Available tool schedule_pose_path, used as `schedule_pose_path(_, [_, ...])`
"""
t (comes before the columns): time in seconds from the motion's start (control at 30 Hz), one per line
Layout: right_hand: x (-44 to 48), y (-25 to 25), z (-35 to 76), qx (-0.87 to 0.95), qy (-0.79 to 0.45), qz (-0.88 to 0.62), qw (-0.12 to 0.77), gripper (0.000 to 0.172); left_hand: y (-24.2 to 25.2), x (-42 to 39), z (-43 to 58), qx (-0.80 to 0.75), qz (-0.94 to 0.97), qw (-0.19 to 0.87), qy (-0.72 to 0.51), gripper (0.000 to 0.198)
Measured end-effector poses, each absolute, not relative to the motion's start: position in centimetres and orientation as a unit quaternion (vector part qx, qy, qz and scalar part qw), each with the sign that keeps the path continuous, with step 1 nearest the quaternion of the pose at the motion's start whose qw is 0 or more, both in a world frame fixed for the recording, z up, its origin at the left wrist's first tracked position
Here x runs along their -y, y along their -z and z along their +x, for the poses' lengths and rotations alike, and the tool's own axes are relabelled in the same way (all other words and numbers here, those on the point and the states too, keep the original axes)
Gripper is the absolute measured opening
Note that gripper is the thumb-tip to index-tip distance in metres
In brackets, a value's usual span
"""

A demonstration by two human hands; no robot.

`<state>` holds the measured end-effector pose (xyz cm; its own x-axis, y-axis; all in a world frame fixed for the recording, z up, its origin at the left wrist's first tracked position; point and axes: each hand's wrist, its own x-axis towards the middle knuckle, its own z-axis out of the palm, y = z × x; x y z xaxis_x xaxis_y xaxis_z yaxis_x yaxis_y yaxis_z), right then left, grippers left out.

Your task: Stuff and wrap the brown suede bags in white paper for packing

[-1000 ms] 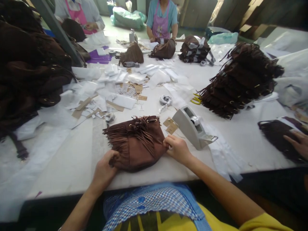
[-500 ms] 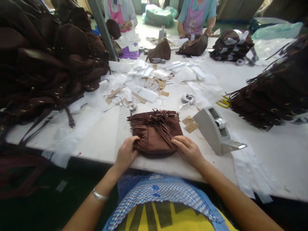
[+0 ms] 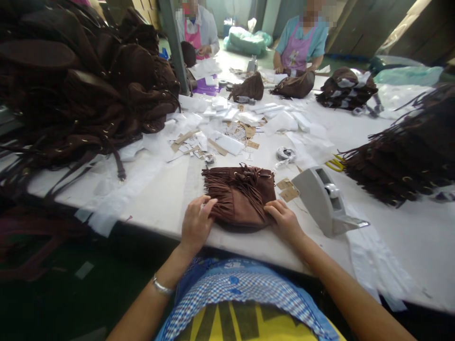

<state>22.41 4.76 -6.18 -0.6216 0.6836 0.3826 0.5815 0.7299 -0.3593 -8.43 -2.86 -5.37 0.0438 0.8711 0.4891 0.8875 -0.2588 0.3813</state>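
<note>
In front of me a brown fringed bag (image 3: 249,208) lies flat on the white table (image 3: 156,199), its drawstring and gold eyelets at the far edge. My left hand (image 3: 197,219) is at its left lower side, with thumb and fingers closed on the fringe. At the right lower side, my right hand (image 3: 284,218) pinches the bag's edge between thumb and fingers. Brown paper tags (image 3: 288,190) lie just beyond the right hand, beside a grey tape dispenser (image 3: 322,201).
A tall heap of brown bags (image 3: 88,90) fills the left side. Stacked fringed bags (image 3: 408,147) stand at right, near yellow-handled scissors (image 3: 334,164). Loose paper and plastic packing (image 3: 227,142) cover the middle. Two people work across the table, one handling a brown bag (image 3: 294,85).
My view has shifted, so the scene sits slightly lower and further right. The left hand's fingers have shifted on the fringe; the right hand keeps its grip on the bag's edge.
</note>
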Motion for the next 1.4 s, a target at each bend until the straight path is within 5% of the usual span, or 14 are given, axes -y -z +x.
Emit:
schedule_pose_path(0.17, [-5.7,5.6,22.7,0.915,-0.114,-0.313,0.226,0.022,6.3,2.0,-9.4,0.542,-0.8,-0.078,0.246,0.033])
schedule_pose_path(0.4, [-5.7,5.3,22.8,0.911,-0.112,-0.348,0.193,0.024,3.8,3.0,-10.4,0.56,-0.811,-0.022,0.168,0.026])
schedule_pose_path(0.57, [-5.7,5.4,22.1,0.919,-0.093,-0.341,0.175,0.022,0.0,4.3,-7.4,0.508,-0.823,0.062,0.245,0.061])
schedule_pose_path(0.73, [-5.8,4.4,23.9,0.912,-0.112,-0.357,0.165,0.028,3.3,2.9,-3.4,0.36,-0.912,0.015,0.195,0.056])
schedule_pose_path(1.0, [-0.3,0.5,21.0,0.885,-0.121,-0.337,0.298,0.041,5.9,4.0,-1.9,0.423,-0.894,0.0,0.149,0.048])
schedule_pose_path(1.1, [-0.9,2.1,18.6,0.922,-0.091,-0.277,0.253,0.036,5.8,4.2,-1.8,0.43,-0.89,0.002,0.153,0.042])
schedule_pose_path(1.2, [-2.9,3.6,21.1,0.896,-0.043,-0.383,0.222,0.037,5.8,4.2,-2.0,0.425,-0.892,0.024,0.151,0.05])
schedule_pose_path(1.3, [-4.1,3.0,24.9,0.793,0.03,-0.561,0.235,0.021,5.8,4.1,-2.2,0.416,-0.896,0.051,0.148,0.057])
schedule_pose_path(1.4, [-4.1,1.4,23.8,0.781,0.042,-0.566,0.259,0.023,6.3,4.0,-2.3,0.416,-0.895,0.061,0.148,0.059])
